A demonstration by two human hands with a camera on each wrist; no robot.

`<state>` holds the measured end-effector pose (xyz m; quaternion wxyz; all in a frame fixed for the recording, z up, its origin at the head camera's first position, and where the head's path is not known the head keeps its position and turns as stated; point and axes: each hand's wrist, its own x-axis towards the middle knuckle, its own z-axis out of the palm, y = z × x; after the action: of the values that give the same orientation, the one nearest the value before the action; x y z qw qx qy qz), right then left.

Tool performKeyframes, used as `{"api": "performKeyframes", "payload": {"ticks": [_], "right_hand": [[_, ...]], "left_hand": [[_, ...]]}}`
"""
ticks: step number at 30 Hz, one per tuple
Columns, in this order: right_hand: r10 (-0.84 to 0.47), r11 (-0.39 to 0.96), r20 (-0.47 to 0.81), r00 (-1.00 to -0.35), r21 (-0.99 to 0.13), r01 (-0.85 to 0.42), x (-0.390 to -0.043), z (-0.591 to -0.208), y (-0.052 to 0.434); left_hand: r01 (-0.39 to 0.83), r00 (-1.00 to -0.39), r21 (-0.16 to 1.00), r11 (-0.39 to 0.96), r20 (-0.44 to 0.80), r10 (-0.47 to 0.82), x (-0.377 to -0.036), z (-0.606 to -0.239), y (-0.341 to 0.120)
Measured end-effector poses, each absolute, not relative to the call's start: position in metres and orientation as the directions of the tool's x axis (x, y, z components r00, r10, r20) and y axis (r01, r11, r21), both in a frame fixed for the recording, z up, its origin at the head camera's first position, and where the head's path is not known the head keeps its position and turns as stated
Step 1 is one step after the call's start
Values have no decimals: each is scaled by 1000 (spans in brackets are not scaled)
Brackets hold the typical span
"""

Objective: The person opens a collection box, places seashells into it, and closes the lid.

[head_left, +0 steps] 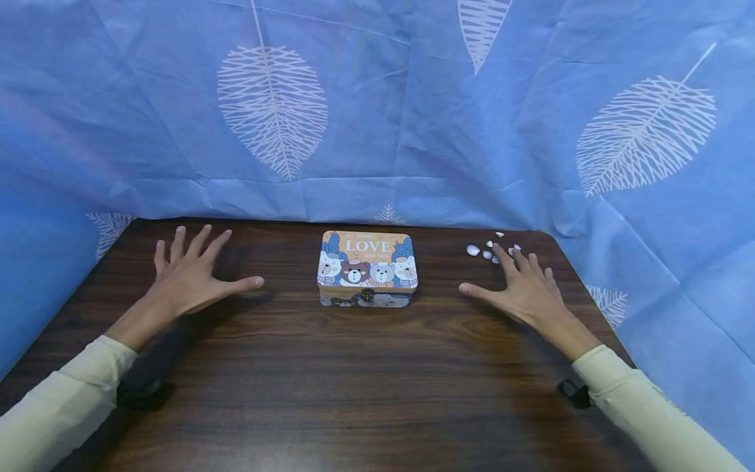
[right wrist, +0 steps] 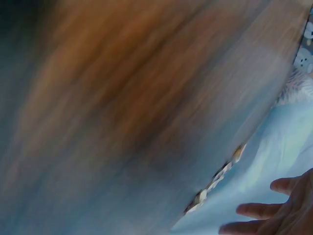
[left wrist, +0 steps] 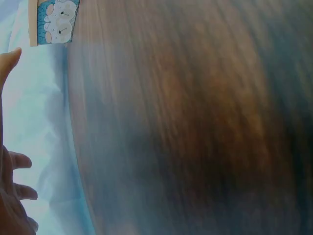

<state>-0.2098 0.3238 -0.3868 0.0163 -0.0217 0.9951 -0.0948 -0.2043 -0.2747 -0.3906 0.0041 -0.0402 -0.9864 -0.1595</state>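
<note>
A small hinged tin box (head_left: 367, 269) with a bear picture and the word LOVE on its lid stands closed near the back middle of the table, its metal clasp (head_left: 367, 294) facing forward. To its left, my left hand (head_left: 191, 278) is held over the table with fingers spread and nothing in it. My right hand (head_left: 529, 292) hovers on the other side, fingers likewise spread and holding nothing. Just beyond its fingertips lie several small white seashells (head_left: 473, 250), some partly hidden behind the fingers. In the right wrist view the shells (right wrist: 215, 181) form a row along the table's edge.
The dark wood table (head_left: 354, 393) ends at the back against a blue cloth (head_left: 377, 118) with white leaf prints, which also hangs along the left and right sides. A dark band (head_left: 575, 393) sits under the right sleeve, another under the left.
</note>
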Motion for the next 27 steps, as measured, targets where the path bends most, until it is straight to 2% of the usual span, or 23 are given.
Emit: {"api": "performKeyframes", "payload": {"ticks": [14, 21, 27], "right_hand": [[-91, 961, -112, -990, -272, -57, -194, -381, 285], [-115, 934, -157, -981, -352, -53, -187, -379, 266], [-161, 897, -145, -976, -434, -83, -182, -378, 254]], "left_hand": [[147, -989, 377, 914, 48, 139, -203, -386, -249], [193, -981, 421, 886, 57, 187, -203, -378, -225], [275, -961, 451, 849, 108, 253, -206, -377, -208]]}}
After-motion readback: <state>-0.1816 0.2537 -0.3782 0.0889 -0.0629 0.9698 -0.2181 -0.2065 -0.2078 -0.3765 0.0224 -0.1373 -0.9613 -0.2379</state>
